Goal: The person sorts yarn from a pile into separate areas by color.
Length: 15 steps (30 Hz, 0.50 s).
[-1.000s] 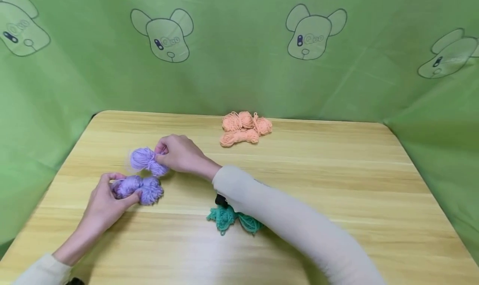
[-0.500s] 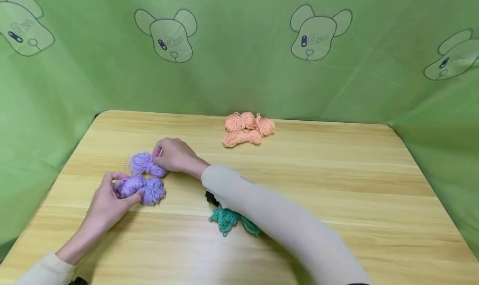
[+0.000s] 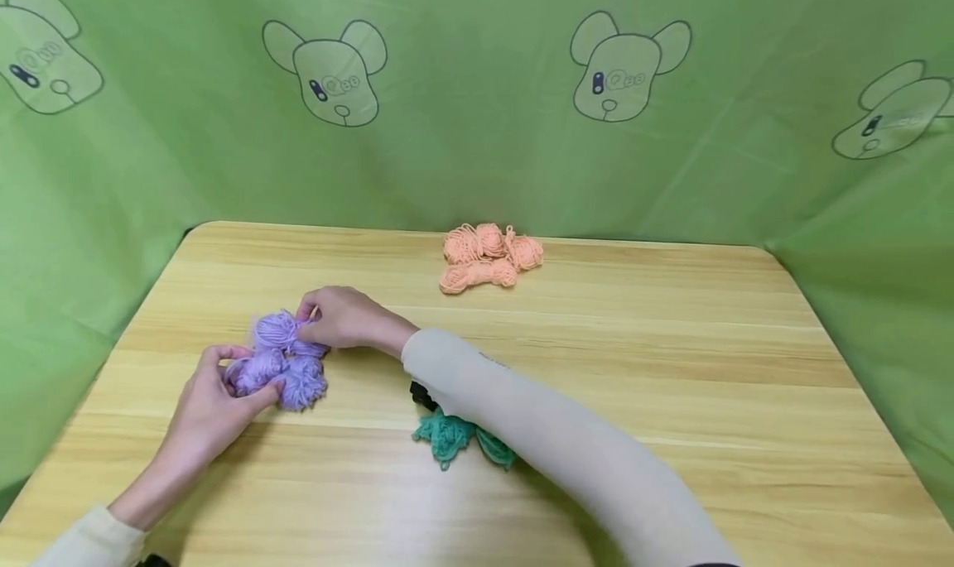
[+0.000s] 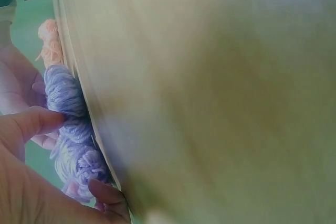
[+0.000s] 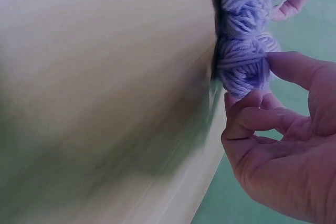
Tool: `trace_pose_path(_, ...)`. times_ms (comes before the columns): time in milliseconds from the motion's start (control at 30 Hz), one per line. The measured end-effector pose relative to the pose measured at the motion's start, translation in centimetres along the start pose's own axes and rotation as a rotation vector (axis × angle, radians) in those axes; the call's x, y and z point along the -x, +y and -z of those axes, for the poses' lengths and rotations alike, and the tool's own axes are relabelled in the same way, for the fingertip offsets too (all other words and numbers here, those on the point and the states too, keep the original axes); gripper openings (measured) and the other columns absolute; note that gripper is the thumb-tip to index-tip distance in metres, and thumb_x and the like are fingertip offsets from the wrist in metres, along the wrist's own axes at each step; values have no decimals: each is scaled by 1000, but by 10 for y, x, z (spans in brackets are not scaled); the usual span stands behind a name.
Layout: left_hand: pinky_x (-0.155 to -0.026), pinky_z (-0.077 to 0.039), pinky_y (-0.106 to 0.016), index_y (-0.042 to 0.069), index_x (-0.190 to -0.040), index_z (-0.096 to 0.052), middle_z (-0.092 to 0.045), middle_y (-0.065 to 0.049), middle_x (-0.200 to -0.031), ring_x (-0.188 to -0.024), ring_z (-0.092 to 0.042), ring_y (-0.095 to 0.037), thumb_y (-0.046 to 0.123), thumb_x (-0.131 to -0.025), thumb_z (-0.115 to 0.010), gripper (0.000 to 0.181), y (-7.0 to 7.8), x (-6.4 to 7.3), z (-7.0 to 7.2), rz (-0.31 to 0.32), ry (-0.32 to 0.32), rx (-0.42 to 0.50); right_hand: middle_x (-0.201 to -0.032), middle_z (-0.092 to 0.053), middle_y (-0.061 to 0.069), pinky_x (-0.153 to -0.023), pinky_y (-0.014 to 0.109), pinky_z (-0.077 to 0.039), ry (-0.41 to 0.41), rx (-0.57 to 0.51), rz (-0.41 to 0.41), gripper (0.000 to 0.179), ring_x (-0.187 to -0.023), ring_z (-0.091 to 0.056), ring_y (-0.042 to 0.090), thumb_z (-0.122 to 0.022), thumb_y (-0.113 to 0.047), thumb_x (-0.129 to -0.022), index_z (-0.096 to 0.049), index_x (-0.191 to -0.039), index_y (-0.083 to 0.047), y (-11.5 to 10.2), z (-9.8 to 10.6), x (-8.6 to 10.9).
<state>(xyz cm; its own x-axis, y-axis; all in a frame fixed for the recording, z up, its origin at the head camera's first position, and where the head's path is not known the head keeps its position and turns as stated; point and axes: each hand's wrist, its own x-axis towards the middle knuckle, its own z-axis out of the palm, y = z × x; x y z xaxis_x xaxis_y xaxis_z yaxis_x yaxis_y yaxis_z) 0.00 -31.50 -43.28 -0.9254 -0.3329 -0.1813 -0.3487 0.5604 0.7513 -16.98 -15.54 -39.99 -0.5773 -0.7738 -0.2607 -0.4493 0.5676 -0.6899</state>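
Note:
On the left of the table, two lavender yarn skeins lie one behind the other, each narrowed at its middle. My left hand (image 3: 209, 410) holds the near skein (image 3: 301, 382) between thumb and fingers from its left side. My right hand (image 3: 346, 316) pinches the right part of the far skein (image 3: 276, 333). Both skeins press up against each other in the head view. In the right wrist view, the thumb and curled fingers of the right hand (image 5: 283, 140) grip the end of the lavender yarn (image 5: 244, 69). The left wrist view shows the left thumb on the lavender yarn (image 4: 79, 156).
Several coral yarn skeins (image 3: 479, 276) sit grouped at the back edge of the wooden table (image 3: 671, 343). Green yarn (image 3: 447, 436) lies under the right forearm (image 3: 566, 434), partly hidden by it. A green printed curtain (image 3: 477, 136) encloses the back and sides.
My right hand has brought the far lavender skein down and toward the near one, so they now meet. My left hand has stayed on the near skein.

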Motion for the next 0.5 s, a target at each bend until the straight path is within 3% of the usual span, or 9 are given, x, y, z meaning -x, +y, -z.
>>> trace_pose_path(133, -62, -45, -31, -5, -141, -43, -53, -9, -91, -75, -50, -18, 20, -94, -87, 69, 0, 2, 0, -35, 26, -1, -106, -66, -3, -72, 22, -53, 1, -35, 10, 26, -79, -63, 9, -75, -25, -104, -73, -126, -11, 0, 2, 3)
trace_pose_path(267, -72, -45, -37, -2, -144, -42, -50, -24, -113, -96, -49, -31, 22, -91, -89, 74, 3, 6, 0, -33, 49, 7, -120, -67, 0, -84, 21, -49, 18, -12, 33, 35, -101, -60, 9, -76, -29, -103, -72, -133, -12, -1, 9, 7)
trace_pose_path(333, -75, -45, -40, 0, -147, -40, -41, -31, -127, -109, -43, -37, 24, -91, -89, 79, 6, 9, 1, -18, 65, 10, -126, -67, 2, -87, 21, -49, 31, -11, 41, 38, -107, -59, 10, -76, -31, -103, -71, -136, -12, -2, 14, 10)
trace_pose_path(500, -72, -45, -32, 0, -153, -35, -28, -31, -139, -102, -43, -31, 27, -94, -86, 83, 14, 12, 3, -3, 126, 8, -129, -68, 4, -92, 22, -49, 71, -47, 62, 36, -111, -60, 11, -75, -30, -104, -70, -135, -12, -1, 26, 19)
